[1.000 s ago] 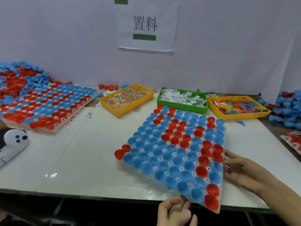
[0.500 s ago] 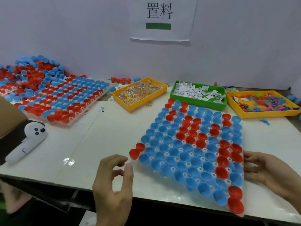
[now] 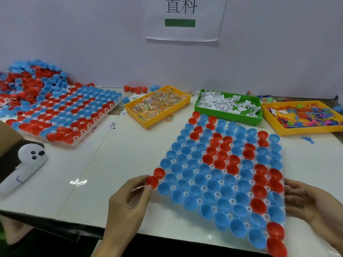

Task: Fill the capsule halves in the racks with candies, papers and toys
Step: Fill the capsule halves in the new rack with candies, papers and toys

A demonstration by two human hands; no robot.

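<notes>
A clear plastic rack (image 3: pixel 187 165) is laid at a slant on the white bench (image 3: pixel 118 164), its sockets filled with open capsule halves (image 3: pixel 215 184), round glossy cups, mostly blue with red ones in slanted rows; nothing can be seen inside the cups. The rack's left corner is touched by the left hand (image 3: pixel 128 203), whose thumb and forefinger are curled at a red half (image 3: pixel 152 182) on that corner; whether that half is pinched or only touched cannot be told. The rack's right edge is met by the right hand (image 3: pixel 306 199), its fingers (image 3: pixel 291 184) loosely bent against the edge, with no firm grip to be seen.

Three shallow rectangular plastic trays are set in a row behind the rack. Wrapped candies (image 3: pixel 157 102) in clear film are held in the left yellow tray (image 3: pixel 143 123). Small folded white papers (image 3: pixel 226 104) are held in the green tray (image 3: pixel 230 116). Small many-coloured plastic toys (image 3: pixel 308 117) are held in the right yellow tray (image 3: pixel 297 131).

A second rack (image 3: pixel 61 115) of red and blue halves is seen at the far left of the bench, and a loose heap of halves (image 3: pixel 29 76) is piled behind it against the wall. A white controller (image 3: pixel 24 164) with dark buttons is laid near the left edge, beside a brown cardboard flap (image 3: pixel 7 138). A paper sign (image 3: pixel 185 17) bearing a green bar is fixed to the wall.
</notes>
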